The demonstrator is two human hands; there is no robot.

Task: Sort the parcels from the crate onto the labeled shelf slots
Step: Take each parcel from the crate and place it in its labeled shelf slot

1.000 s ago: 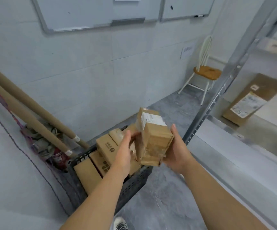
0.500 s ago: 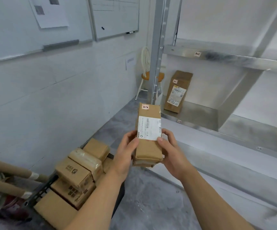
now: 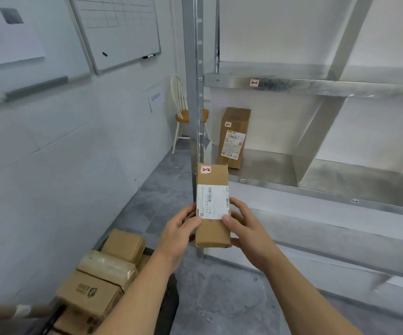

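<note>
head view: only view supplied, looks forward and down
parcel (image 3: 212,234): frame centre, held in the air in front of the rack's post, well above the floor; long flat brown cardboard box, long axis toward 12 o'clock, corners soft and rounded
shipping label (image 3: 212,201): white paper rectangle with barcode, across the parcel's middle
tag (image 3: 205,169): small pale sticker at the parcel's 12 o'clock end, handwritten "2-2"
left hand (image 3: 180,228): clamped on the parcel's 9 o'clock edge, thumb flat on the front face at the label's lower corner, fingers curled behind
right hand (image 3: 246,226): clamped on the 3 o'clock edge, thumb on the other lower label corner, fingers round the side
hands: apart, parcel between them
rack (image 3: 194,93): galvanised steel, dull mottled sheen, perforated upright post from 12 o'clock down to centre; flat shelves run out to 3 o'clock
upper shelf edge (image 3: 316,87): sticker "1-1" (image 3: 254,82)
lower shelf (image 3: 340,182): two small edge stickers, unreadable
shelved box (image 3: 234,137): tall brown carton at 1 o'clock, standing upright on the lower shelf near the post, printed label on its face
crate (image 3: 169,303): 7 o'clock, dark wall only partly visible
crate parcels: logo-printed carton (image 3: 91,290), glossy tape-wrapped one (image 3: 108,267), plain carton (image 3: 124,244), packed touching
chair (image 3: 183,114): 12 o'clock, behind the post, white spindle back, round wooden seat
whiteboard (image 3: 118,30): 11 o'clock, metal frame
floor (image 3: 219,298): grey, mottled, concrete-like
</note>
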